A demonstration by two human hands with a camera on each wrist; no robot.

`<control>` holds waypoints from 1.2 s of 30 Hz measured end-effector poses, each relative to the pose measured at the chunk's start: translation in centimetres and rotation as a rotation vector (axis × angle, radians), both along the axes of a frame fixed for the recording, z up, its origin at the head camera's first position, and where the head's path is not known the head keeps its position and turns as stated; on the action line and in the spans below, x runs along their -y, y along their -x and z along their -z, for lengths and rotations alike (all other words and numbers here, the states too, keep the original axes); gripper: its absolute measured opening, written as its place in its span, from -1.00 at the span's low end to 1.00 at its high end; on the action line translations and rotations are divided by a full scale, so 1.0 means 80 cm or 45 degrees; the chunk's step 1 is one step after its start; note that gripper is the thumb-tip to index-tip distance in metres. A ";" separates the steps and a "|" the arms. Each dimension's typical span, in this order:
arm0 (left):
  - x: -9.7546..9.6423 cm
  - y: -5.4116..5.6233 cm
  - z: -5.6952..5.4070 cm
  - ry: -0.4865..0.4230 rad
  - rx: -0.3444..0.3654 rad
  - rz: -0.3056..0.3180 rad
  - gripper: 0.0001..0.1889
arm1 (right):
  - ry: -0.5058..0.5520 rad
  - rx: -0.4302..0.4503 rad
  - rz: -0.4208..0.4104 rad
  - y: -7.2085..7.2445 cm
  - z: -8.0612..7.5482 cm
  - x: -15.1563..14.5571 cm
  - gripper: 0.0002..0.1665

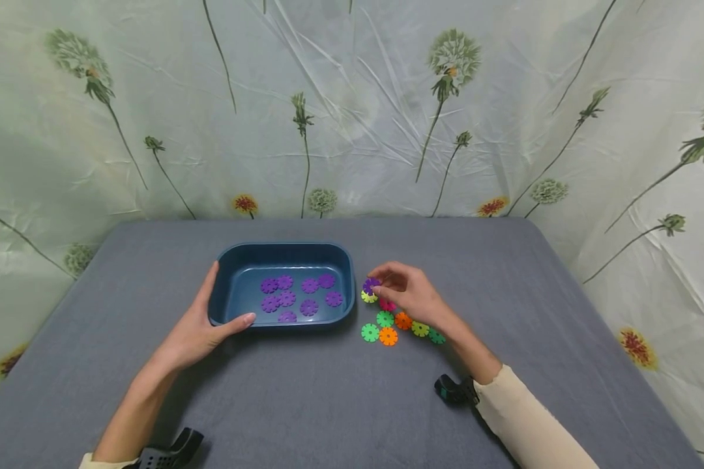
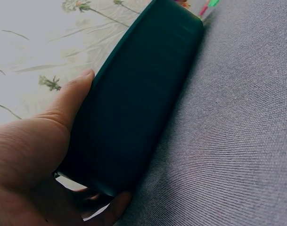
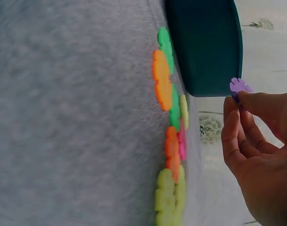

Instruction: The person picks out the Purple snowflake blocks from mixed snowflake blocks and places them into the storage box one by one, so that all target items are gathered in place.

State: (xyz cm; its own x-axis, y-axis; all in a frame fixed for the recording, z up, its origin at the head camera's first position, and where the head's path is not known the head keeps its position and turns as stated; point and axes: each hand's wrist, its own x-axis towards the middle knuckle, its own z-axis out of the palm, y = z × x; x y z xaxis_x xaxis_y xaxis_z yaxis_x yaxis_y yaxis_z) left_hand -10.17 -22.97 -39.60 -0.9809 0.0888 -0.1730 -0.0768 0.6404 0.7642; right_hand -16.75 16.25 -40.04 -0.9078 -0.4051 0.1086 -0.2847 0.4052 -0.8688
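My left hand (image 1: 202,329) grips a dark blue rectangular plastic basin (image 1: 225,251) at its left end, thumb along the near rim and fingers round the outer wall. Inside the basin lie several purple snowflake discs (image 1: 309,307), notched around their edges. To the right of the basin, my right hand (image 1: 410,291) pinches one purple snowflake disc (image 3: 238,86) between thumb and fingertips, raised above the table. Below that hand, a loose group of other discs lies on the cloth: green (image 1: 370,333), orange (image 1: 389,336), yellow (image 1: 420,329) and a pink one (image 1: 388,304) partly hidden.
A grey cloth (image 1: 328,404) covers the table. Behind and at the sides hangs a pale curtain (image 1: 364,130) printed with dandelions. Each wrist wears a black camera mount, one of them the right-hand mount (image 1: 454,391).
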 end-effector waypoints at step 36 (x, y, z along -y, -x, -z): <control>-0.002 -0.001 0.000 0.015 0.034 -0.014 0.33 | 0.125 -0.029 -0.050 0.014 -0.028 0.072 -0.74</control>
